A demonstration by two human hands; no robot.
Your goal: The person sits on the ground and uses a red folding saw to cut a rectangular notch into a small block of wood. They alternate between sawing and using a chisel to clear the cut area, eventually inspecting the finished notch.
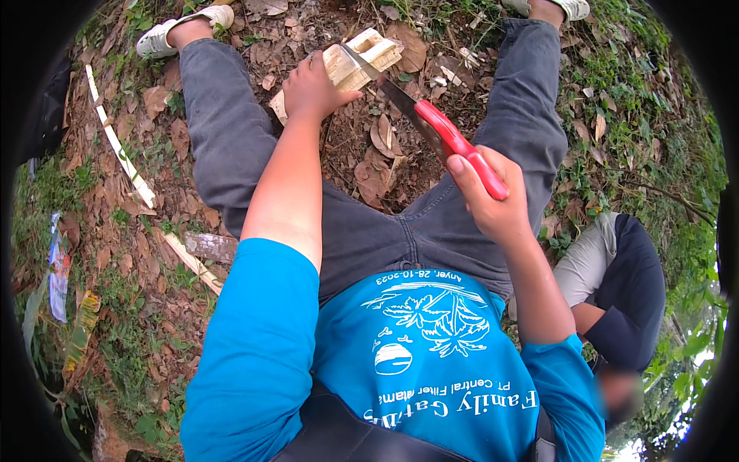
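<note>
A pale block of wood (pixel 342 71) lies tilted on the ground between my legs, with a notch cut in its far part. My left hand (pixel 312 88) grips its near-left part from above, thumb stretched out to the right. In my right hand (pixel 496 189) is the red handle of a handsaw (pixel 400 100), my fingers wrapped round it and the thumb along its top. The dark blade slants up and left, its far end across the wood just right of my left hand. Whether its teeth are in a cut I cannot tell.
Dry leaves, grass and wood chips (pixel 450 75) cover the ground. Long pale wood strips (pixel 115 142) and a weathered board (pixel 210 246) lie at the left, near a plastic wrapper (pixel 58 269). Another person (pixel 627 285) crouches close on my right.
</note>
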